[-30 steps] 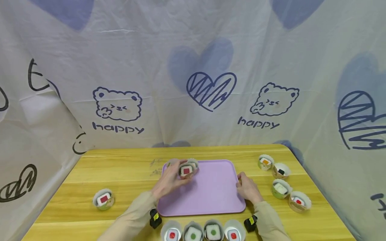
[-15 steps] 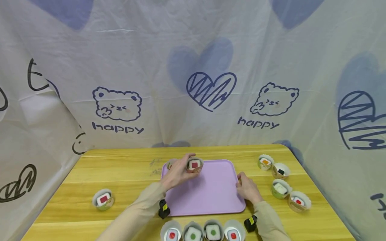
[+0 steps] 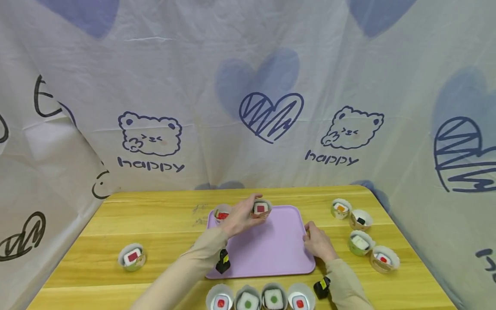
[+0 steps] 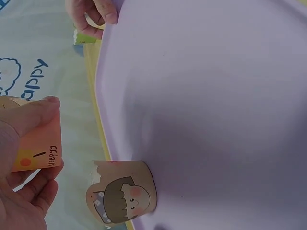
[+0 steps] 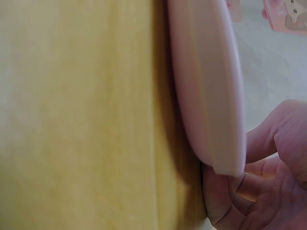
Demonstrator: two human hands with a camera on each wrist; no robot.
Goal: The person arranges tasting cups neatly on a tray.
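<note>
My left hand [image 3: 242, 215] grips a paper cupcake cup [image 3: 261, 209] with a white, red-centred square piece in it. In the left wrist view its thumb [image 4: 41, 112] and fingers are on opposite sides of the cup, which is orange with "sleepyy" printed on it, over the far side of the lilac tray [image 3: 267, 254]. A cup with red pieces [image 3: 222, 214] stands at the tray's back left corner. A cup with a cartoon girl's face [image 4: 127, 194] stands by the far rim in the left wrist view. My right hand [image 3: 318, 242] pinches the tray's right rim [image 5: 228, 96].
Several filled cups, one with an orange-topped piece [image 3: 341, 209], stand on the table [image 3: 162, 211] to the right. A row of cups [image 3: 248, 299] lines the near side, and one cup [image 3: 132, 257] stands alone at left. A printed cloth [image 3: 217, 142] hangs behind.
My left hand has carried the orange paper cup to the right and slightly back over the tray, uncovering the cup of red pieces. My right hand stays on the tray's rim.
</note>
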